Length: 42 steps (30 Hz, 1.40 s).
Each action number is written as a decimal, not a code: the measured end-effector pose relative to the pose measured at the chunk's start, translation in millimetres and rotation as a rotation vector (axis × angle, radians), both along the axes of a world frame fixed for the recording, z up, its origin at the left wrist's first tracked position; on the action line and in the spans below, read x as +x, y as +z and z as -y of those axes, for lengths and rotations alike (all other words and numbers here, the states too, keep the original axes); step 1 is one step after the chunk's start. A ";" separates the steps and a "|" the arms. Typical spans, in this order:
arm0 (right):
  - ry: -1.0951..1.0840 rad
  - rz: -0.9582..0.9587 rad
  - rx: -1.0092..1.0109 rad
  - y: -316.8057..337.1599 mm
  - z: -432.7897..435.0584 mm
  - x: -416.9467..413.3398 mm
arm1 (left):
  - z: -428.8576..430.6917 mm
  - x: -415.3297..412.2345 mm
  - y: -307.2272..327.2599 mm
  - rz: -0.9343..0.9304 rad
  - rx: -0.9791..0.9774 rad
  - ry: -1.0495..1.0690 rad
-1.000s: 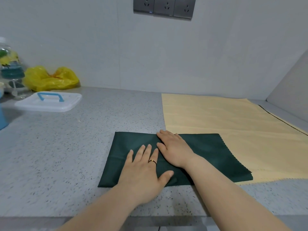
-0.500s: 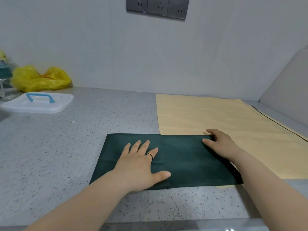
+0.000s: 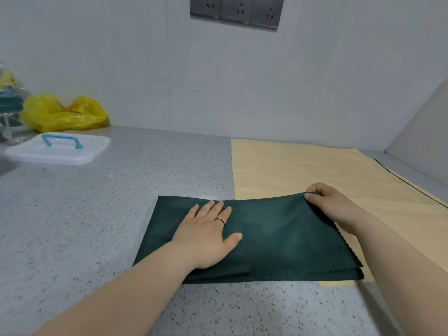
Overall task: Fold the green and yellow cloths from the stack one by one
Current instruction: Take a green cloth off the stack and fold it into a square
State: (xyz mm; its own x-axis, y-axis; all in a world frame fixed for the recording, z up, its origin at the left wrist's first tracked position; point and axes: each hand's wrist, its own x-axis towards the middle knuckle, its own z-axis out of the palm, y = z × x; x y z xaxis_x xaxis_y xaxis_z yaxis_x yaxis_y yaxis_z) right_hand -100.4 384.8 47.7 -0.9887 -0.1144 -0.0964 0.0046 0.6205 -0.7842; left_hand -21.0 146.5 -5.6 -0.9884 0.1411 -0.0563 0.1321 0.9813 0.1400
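The left hand point(image 3: 208, 235) lies flat, fingers spread, pressing the left part of the green cloth point(image 3: 278, 238) onto the counter point(image 3: 109, 209). The right hand point(image 3: 333, 206) pinches the cloth's far right corner and lifts it a little. The green cloth lies near, its right part on the big yellow cloth point(image 3: 315, 170). It looks part folded; next, I think, the right side must go over to the left, edges matching. A white lid point(image 3: 60, 150) and a yellow bag point(image 3: 63, 113) sit far left, out of the way.
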 end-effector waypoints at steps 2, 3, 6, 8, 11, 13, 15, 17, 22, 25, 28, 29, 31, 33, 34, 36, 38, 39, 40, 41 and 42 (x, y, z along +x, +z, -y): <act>0.044 -0.048 0.084 9.8 4.0 -0.9 | 0.0 0.2 -0.3 0.000 -0.001 -0.001; 0.061 -0.088 0.107 18.3 7.0 -1.5 | 0.5 -0.1 -0.5 -0.003 0.002 -0.002; 0.120 -0.135 0.087 52.9 20.4 0.5 | 1.2 -0.5 -1.4 -0.008 0.009 -0.007; 0.198 -0.041 0.026 76.5 34.8 4.0 | 0.9 -1.0 -0.9 -0.013 0.017 -0.009; 0.353 0.104 -0.010 102.3 65.6 6.5 | 1.5 -0.3 6.1 0.007 0.071 -0.027; 0.431 0.140 -0.039 111.3 92.2 7.9 | 6.8 3.5 15.2 0.004 0.177 -0.027; 0.459 0.157 -0.067 112.7 118.9 9.4 | 20.3 10.0 23.8 -0.087 0.323 0.039; 0.458 0.185 -0.082 106.9 143.4 12.0 | 42.1 20.9 27.6 -0.226 0.412 0.141; 0.437 0.265 -0.052 66.1 196.2 22.5 | 84.5 58.1 18.6 -0.285 0.473 0.291; 0.402 0.286 0.024 36.3 217.0 30.0 | 85.3 63.7 11.2 -0.317 0.631 0.299; 0.368 0.296 0.016 19.7 226.9 35.3 | 87.7 62.9 4.4 -0.316 0.774 0.350; 0.359 0.301 -0.022 18.0 226.6 36.6 | 88.8 62.3 2.7 -0.308 0.809 0.367; 0.348 0.281 -0.111 17.8 221.8 38.7 | 90.5 62.8 1.5 -0.314 0.862 0.387; 0.312 0.178 -0.172 19.7 210.9 40.3 | 90.6 63.9 1.9 -0.342 0.864 0.374; 0.276 0.104 -0.193 20.0 202.6 40.6 | 89.7 64.3 2.1 -0.350 0.847 0.358; 0.205 -0.082 -0.170 17.9 179.2 44.6 | 87.8 65.2 2.8 -0.362 0.803 0.328; 0.191 -0.267 -0.111 13.2 148.2 58.1 | 87.8 64.3 2.4 -0.364 0.773 0.330; 0.233 -0.312 -0.095 10.2 130.4 68.4 | 87.7 63.5 1.9 -0.365 0.768 0.335; 0.308 -0.313 -0.077 7.2 115.1 79.8 | 88.0 63.0 1.6 -0.368 0.762 0.342; 0.390 -0.279 -0.052 3.2 102.0 92.2 | 87.8 63.0 1.3 -0.373 0.754 0.346; 0.453 -0.231 -0.019 -1.3 91.9 102.7 | 87.4 62.7 1.7 -0.383 0.745 0.348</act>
State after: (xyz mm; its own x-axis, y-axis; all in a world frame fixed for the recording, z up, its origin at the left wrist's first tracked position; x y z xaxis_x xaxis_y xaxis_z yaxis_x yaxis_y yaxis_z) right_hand 2.3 292.9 46.3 -0.8347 -0.5362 0.1251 -0.4363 0.5056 -0.7443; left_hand 41.7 59.1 -3.9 -0.9144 -0.3005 0.2713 0.0134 0.6471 0.7623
